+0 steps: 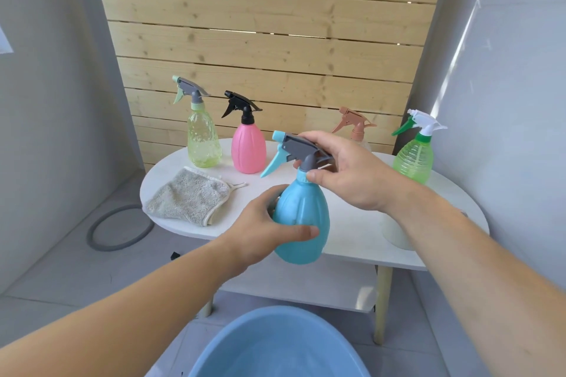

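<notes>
The blue spray bottle (301, 217) was held up between both hands, in front of the near edge of the white oval table (352, 223) and above the far rim of the blue basin (275, 346) on the floor. The left hand (260, 229) gripped its rounded body from the left, the thumb lying across the front of the belly and the fingers curled round the far side, mostly hidden. The right hand (346, 168) came from the right and closed over the grey spray head (301, 150), its fingers over the top and the thumb pressed against the collar at the neck. The bottle stood nearly upright, its pale blue trigger and nozzle pointing left, away from the right palm. On the table behind, well apart from the hands, a yellow-green bottle (203, 138) and a pink bottle (248, 145) stood side by side at the left, and a grey cloth (190, 196) lay flat in front of them near the left hand's wrist. A bottle with a tan spray head (352, 124) was partly hidden behind the right hand, and a green bottle (413, 156) with a white head stood at the far right. A grey ring (119, 228) lay on the floor left of the table, before a wooden slat wall (269, 40).
</notes>
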